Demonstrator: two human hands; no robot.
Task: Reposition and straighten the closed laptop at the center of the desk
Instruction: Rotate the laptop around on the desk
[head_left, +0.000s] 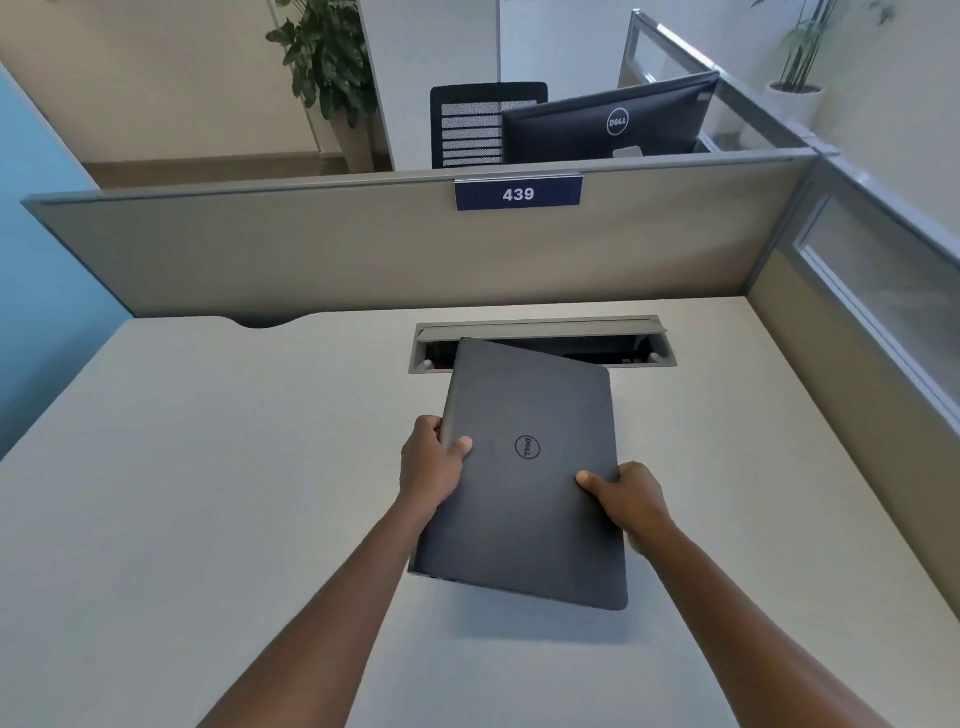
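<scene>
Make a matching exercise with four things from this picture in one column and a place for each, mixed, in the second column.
Things:
1. closed dark grey laptop
2. blue sign with number 439
3. black monitor
4. open cable tray

Places:
A. set into the desk surface
B. behind the partition
C. held between both hands
D. on the top edge of the partition

Pairs: 1-C, 2-D, 3-B, 4-A

Grey cubicle partition (363, 249) with blue "439" plate (518, 193) beyond the grip; black mesh chair (467, 124), monitor back (608, 122), potted plants (327, 62) (one far right), pale walls behind.
</scene>
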